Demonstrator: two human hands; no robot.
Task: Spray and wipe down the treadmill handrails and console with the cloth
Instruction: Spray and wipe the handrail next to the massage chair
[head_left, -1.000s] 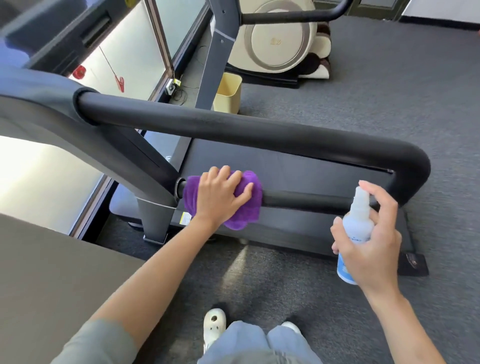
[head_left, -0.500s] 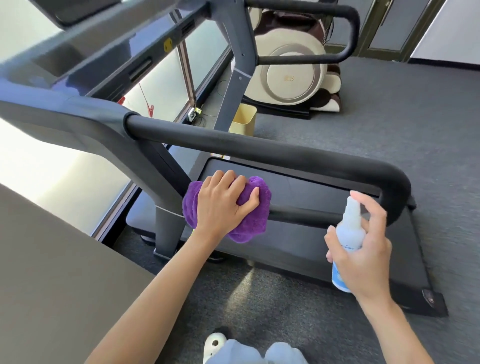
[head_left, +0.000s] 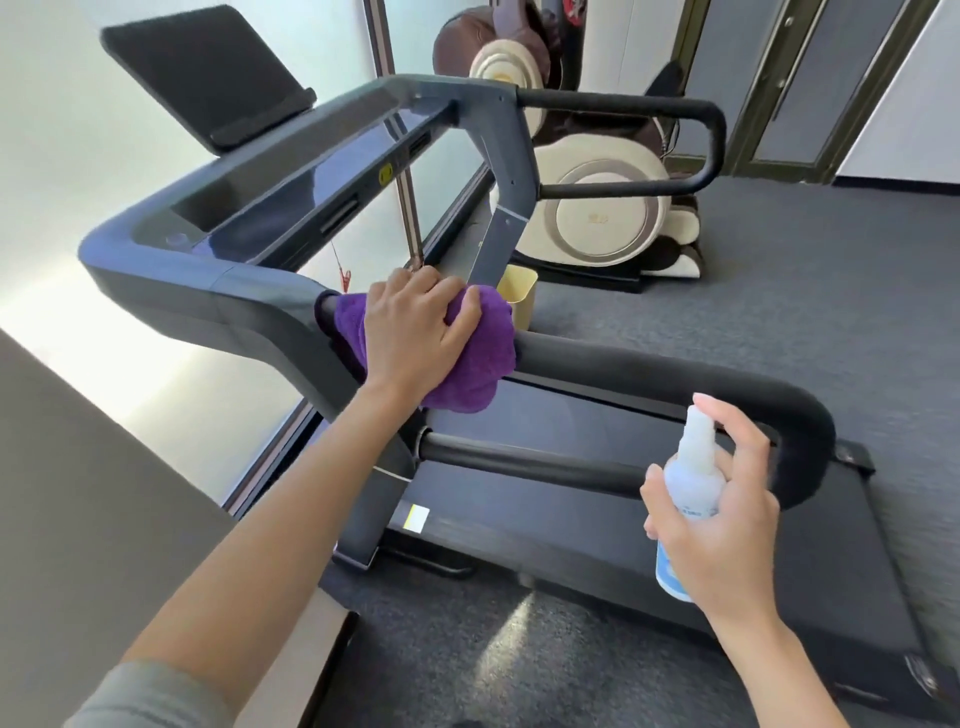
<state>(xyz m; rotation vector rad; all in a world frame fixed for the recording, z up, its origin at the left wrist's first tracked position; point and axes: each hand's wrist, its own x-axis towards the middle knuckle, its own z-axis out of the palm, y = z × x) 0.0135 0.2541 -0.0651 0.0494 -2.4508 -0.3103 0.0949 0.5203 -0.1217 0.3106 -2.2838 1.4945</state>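
- Head view: the left hand (head_left: 415, 332) is pressing a purple cloth (head_left: 467, 364) onto the near handrail (head_left: 649, 376) of the treadmill, right where the rail is joining the console (head_left: 291, 176); its fingers (head_left: 462, 312) are lying curled over the cloth, clamping it round the rail.
- The cloth is wrapping the rail's upper bar and hanging a little below it.
- The right hand (head_left: 722, 514) is holding a white spray bottle (head_left: 685, 499) upright, just in front of the handrail's rounded end, well along the rail from the cloth; its fingers are gripping the bottle's body, with the forefinger (head_left: 727, 415) lying over the nozzle top.
- The handrail's lower bar (head_left: 530, 462) is running below the cloth, toward the bottle.
- Beyond the handrail a small yellow bin (head_left: 519, 296) is standing on the grey carpet (head_left: 779, 291), and a cream massage chair (head_left: 597, 208) is sitting farther back.
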